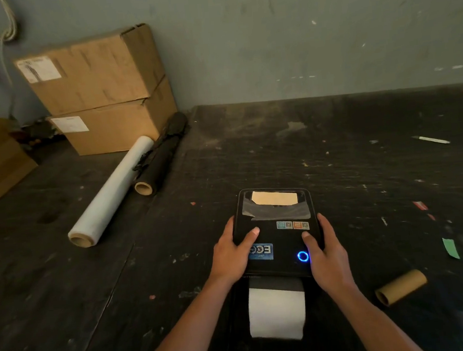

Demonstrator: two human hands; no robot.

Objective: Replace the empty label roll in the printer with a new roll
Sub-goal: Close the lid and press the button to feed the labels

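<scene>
Your left hand (230,255) and right hand (325,254) are gripping the black plastic printer lid (276,233), fingers wrapped around its edges. The white label roll (276,312) is seated, so you are likely pressing it shut.

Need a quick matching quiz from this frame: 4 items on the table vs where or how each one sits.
Items:
1. printer
2. empty cardboard core
3. clear stretch-wrap roll
4. pen

Places or states:
A. lying far right, near the back
B. lying beside a black roll, left of the printer
C. held at both sides by the hands, blue ring lit
D. lying loose, right of the printer, near edge

Pairs: 1-C, 2-D, 3-B, 4-A
</scene>
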